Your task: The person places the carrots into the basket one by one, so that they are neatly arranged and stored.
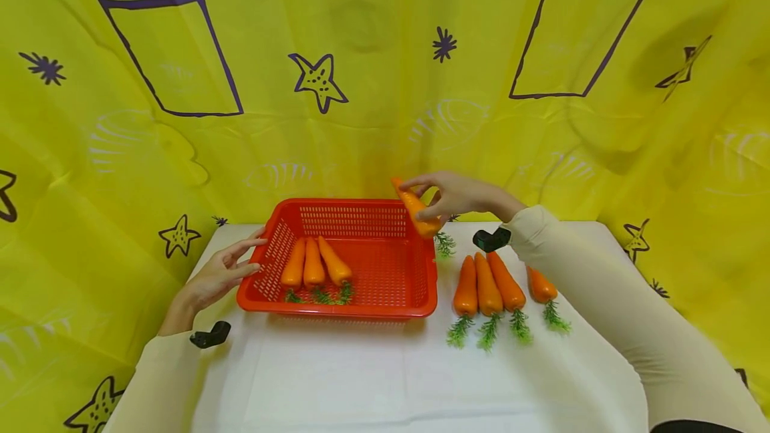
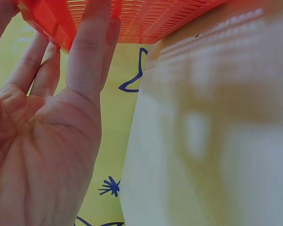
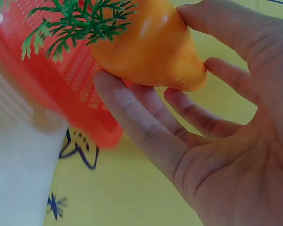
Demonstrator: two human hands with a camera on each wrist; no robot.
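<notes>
Here, carrot tip hidden inside right hand grip (over basket corner)

We're looking at a staged recording setup: yellow doodle backdrop hung behind a white-clothed table, w/ wrist cams.

Three carrots lie in the basket; four carrots lie on the table to its right.

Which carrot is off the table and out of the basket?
The carrot gripped by the right hand above the red basket's far right corner. Three lie inside; four on the table.
</notes>
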